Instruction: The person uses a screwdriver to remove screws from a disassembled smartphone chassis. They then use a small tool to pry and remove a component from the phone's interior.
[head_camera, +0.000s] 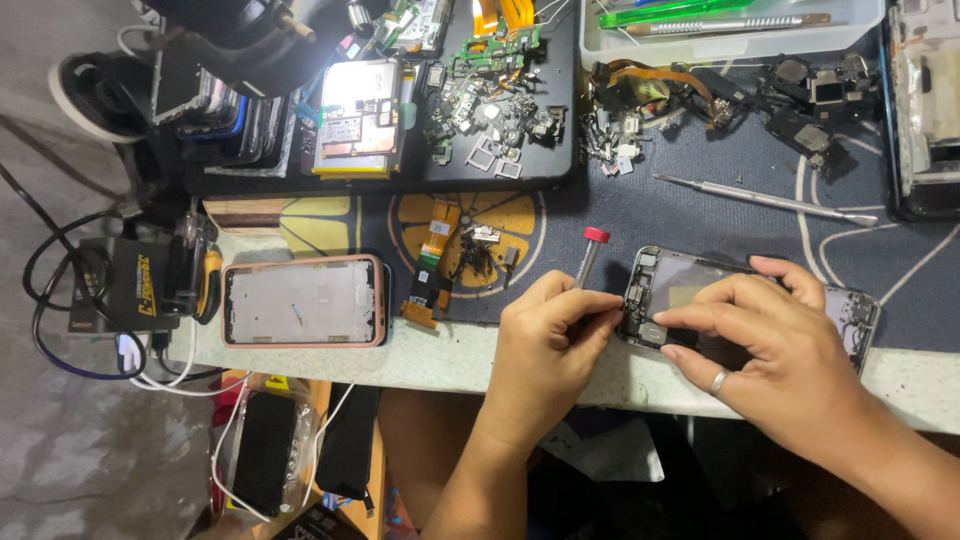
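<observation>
An opened phone (680, 285) with its inner parts bare lies at the table's front edge on a dark blue mat. My left hand (545, 350) grips a small screwdriver (590, 255) with a red cap, its tip down at the phone's left end. My right hand (770, 340), a ring on one finger, lies flat over the phone, fingertips pressing on the parts near the screwdriver tip.
A pink-rimmed phone frame (303, 302) lies to the left. Behind are a dark tray (560, 170) of small parts and flex cables, a metal pry tool (765, 198), a white bin (730, 40) of tools, another opened phone (925, 110) and cables (60, 300).
</observation>
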